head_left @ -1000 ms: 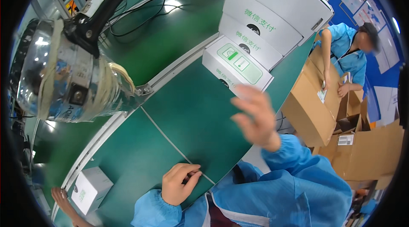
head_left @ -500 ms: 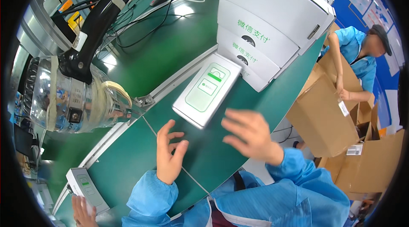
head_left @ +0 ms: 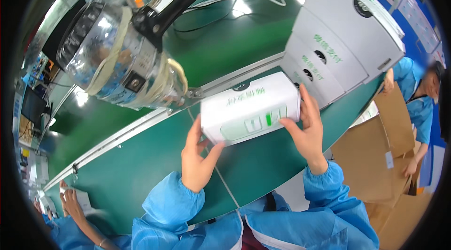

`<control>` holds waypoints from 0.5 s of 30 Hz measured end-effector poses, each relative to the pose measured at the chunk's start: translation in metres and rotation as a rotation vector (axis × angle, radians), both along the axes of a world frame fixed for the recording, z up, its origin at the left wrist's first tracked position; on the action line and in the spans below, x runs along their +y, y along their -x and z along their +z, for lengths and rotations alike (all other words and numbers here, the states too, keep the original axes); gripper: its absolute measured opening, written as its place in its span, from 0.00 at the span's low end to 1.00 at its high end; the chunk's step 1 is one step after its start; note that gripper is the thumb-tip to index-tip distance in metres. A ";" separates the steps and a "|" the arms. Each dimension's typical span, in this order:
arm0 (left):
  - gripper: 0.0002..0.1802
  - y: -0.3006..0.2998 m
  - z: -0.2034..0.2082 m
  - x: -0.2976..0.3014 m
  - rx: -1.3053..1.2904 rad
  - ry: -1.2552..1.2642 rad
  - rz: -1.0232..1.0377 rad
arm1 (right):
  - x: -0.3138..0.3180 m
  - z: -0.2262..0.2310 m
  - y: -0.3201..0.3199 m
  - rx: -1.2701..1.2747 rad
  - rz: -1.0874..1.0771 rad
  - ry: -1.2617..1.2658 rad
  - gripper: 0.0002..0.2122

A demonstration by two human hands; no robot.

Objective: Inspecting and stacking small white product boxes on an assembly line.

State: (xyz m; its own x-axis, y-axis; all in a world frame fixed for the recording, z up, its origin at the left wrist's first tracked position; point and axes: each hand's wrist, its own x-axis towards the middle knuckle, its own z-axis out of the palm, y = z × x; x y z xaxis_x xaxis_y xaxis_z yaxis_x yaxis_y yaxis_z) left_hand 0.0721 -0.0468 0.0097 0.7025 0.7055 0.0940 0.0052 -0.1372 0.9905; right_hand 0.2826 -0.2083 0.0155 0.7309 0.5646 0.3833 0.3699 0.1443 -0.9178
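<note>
A white carton [head_left: 249, 107] with green printing and a round black mark is held level above the green table, tilted so that two of its long sides show. My left hand [head_left: 199, 156] grips its left end, thumb on the near lower edge and fingers behind. On the right end my right hand [head_left: 307, 130] is closed, the thumb on the printed face and the fingers around the far corner. Just beyond it, at the right, stands a stack of similar white boxes [head_left: 343, 38].
A clear plastic-covered device [head_left: 127, 62] with a black handle hangs at the upper left. A metal rail [head_left: 117, 137] runs along the green table [head_left: 155, 156]. At lower left, a co-worker's hand [head_left: 73, 205] touches another white box. Another person [head_left: 418, 95] stands by brown cartons [head_left: 366, 161] at right.
Both hands have closed on the white carton, which was lying on the table. It is now lifted and turned, showing another side. The view has shifted, too.
</note>
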 end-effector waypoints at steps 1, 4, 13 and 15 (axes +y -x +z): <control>0.45 0.012 0.002 -0.002 -0.083 -0.033 0.017 | 0.003 0.001 0.009 0.005 0.111 -0.030 0.36; 0.45 0.051 0.003 0.002 -0.114 -0.138 0.123 | 0.021 -0.013 0.024 0.137 0.368 0.080 0.35; 0.47 0.091 -0.003 0.025 -0.056 0.049 0.175 | 0.066 -0.003 0.044 -0.004 0.448 0.314 0.37; 0.47 0.088 -0.009 0.028 -0.089 0.005 0.214 | 0.069 -0.007 0.043 -0.064 0.434 0.254 0.37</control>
State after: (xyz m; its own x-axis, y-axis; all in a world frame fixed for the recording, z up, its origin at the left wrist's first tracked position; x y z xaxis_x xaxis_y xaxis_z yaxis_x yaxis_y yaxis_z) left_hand -0.0163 -0.0190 0.0011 0.5257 0.8383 0.1447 -0.0532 -0.1374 0.9891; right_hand 0.2396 -0.1389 0.0088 0.3880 0.8922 0.2311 0.3823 0.0723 -0.9212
